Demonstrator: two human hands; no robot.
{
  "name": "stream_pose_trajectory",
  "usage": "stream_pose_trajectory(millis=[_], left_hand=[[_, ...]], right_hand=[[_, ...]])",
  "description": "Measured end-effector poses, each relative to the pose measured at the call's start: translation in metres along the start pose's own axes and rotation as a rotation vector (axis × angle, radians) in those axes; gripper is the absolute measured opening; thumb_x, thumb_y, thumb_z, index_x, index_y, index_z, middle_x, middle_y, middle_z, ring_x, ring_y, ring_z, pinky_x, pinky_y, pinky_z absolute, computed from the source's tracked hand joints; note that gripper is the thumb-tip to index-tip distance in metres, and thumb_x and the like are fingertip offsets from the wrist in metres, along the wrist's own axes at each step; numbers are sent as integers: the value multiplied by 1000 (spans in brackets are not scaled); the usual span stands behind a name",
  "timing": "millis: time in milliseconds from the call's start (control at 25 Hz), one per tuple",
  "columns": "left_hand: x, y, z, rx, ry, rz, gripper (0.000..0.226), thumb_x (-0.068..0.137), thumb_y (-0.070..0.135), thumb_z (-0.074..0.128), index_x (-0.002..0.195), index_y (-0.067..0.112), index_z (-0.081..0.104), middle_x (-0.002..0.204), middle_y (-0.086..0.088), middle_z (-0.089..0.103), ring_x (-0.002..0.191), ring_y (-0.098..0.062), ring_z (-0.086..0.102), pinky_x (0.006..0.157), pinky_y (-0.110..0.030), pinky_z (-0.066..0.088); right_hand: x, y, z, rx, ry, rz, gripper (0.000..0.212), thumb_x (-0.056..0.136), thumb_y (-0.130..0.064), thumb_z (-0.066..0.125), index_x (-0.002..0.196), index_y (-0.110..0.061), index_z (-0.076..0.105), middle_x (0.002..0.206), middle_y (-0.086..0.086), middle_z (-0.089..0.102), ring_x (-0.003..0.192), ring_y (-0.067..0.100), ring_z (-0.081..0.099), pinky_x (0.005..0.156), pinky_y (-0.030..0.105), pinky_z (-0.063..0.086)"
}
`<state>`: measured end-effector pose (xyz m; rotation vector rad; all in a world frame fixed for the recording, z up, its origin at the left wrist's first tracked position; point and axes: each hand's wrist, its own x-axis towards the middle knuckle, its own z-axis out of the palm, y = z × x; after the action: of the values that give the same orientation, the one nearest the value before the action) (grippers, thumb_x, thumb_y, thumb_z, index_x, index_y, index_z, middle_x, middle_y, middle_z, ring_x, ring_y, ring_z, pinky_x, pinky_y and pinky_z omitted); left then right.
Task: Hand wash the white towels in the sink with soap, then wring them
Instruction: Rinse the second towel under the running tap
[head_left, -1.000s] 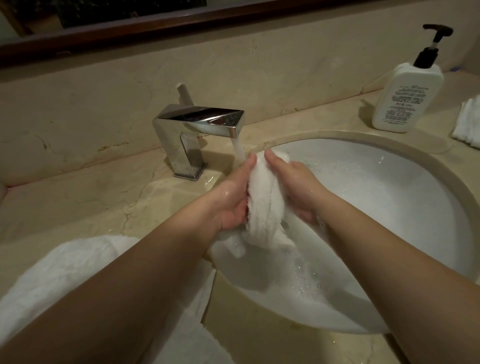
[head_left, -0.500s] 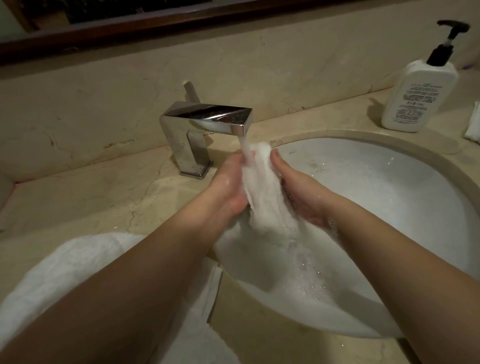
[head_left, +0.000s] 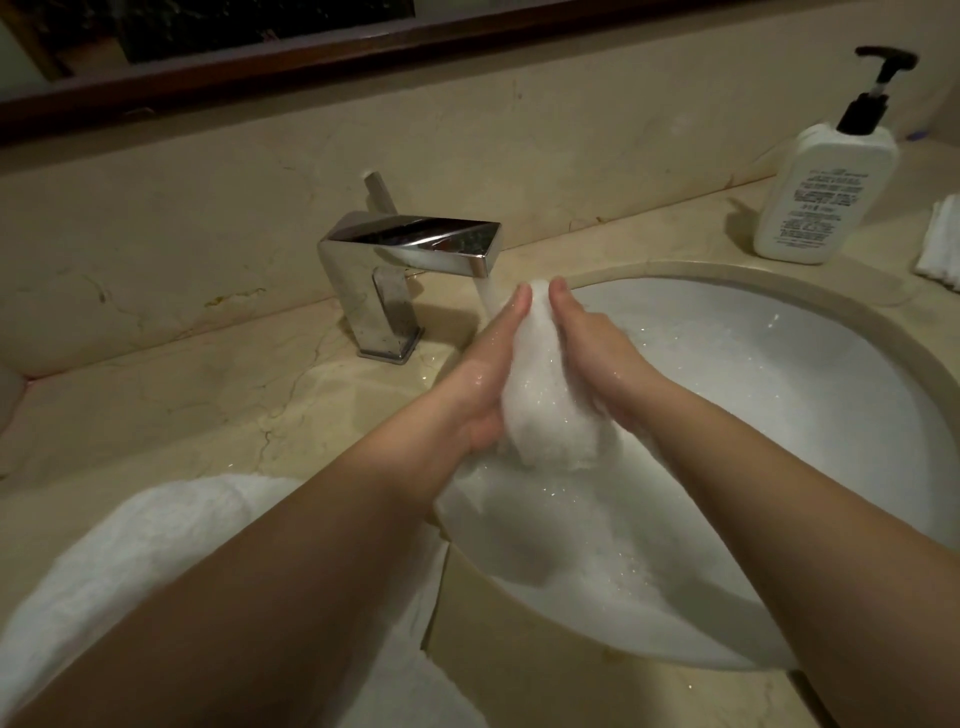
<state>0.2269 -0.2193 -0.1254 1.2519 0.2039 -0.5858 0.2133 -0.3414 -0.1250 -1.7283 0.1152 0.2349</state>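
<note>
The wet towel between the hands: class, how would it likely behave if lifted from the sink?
The towel probably droops limply; its lower end already sags into the sink. Soaked under the tap, it likely feels heavy. Suds suggest it is slippery.

Close head view down onto sink (head_left: 779, 364).

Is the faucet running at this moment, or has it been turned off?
Running. A white stream of water falls from the faucet spout onto the towel pressed between the left hand and right hand.
</note>
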Motion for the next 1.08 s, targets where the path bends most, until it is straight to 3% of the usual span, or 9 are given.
stream_pose_trajectory(millis=[120,280,400,520,600,680,840,960,1080], left_hand=[[1,4,-6,-33,14,20,56,99,51,55,128,5,66,113,-17,74,102,-33,72,86,-39,59],[7,14,-3,-97,143,102,46,101,56,47,101,12,63,95,-14,69,88,-29,69,74,-38,59],[5,17,-3,-103,92,49,46,100,57,44,95,15,60,90,-14,63,84,-29,67,75,-37,57],[4,16,-3,-120,-17,5,63,95,68,40,93,10,65,84,-14,68,74,-29,71,68,-34,58],[4,11,2,-223,-49,8,81,92,79,35,96,7,73,93,-16,72,90,-33,73,77,-40,57],[6,4,8,-272,-5,40,74,95,74,38,102,10,74,93,-11,72,103,-30,72,81,-37,56],[12,-1,5,-50,69,28,60,95,65,52,111,12,75,104,-12,77,95,-27,75,83,-36,60],[13,5,3,-39,73,28,64,96,66,51,124,13,70,118,-16,73,109,-33,71,101,-48,53],[14,12,5,-150,149,99,49,98,57,53,97,10,67,101,-19,72,88,-30,69,89,-42,57]], right_hand=[[4,1,-5,103,-102,116,70,95,-73,32,116,-20,72,107,2,77,102,21,73,97,38,54],[-3,6,-12,83,-275,154,80,81,-81,41,120,-17,71,111,6,76,102,23,73,94,39,55],[-13,0,-16,-101,-192,22,47,90,-51,65,104,-8,74,93,8,78,79,19,76,71,28,60],[-18,-1,-6,47,-58,-56,29,94,-32,67,101,-5,73,83,6,77,72,17,74,57,23,56],[-14,-4,2,149,47,-101,29,96,-33,65,104,-6,74,89,9,78,77,18,74,64,26,58],[-4,-5,5,200,127,-105,31,98,-37,62,105,-9,74,95,9,78,85,22,75,77,35,60],[10,-7,6,-59,119,-133,37,102,-52,47,113,-25,71,109,2,74,108,22,69,98,42,54],[9,1,-6,171,-42,3,59,99,-66,36,127,-25,66,118,1,73,110,19,70,99,40,52],[6,14,-13,94,-250,12,69,84,-83,38,124,-34,67,123,-3,72,114,17,68,104,40,48]])
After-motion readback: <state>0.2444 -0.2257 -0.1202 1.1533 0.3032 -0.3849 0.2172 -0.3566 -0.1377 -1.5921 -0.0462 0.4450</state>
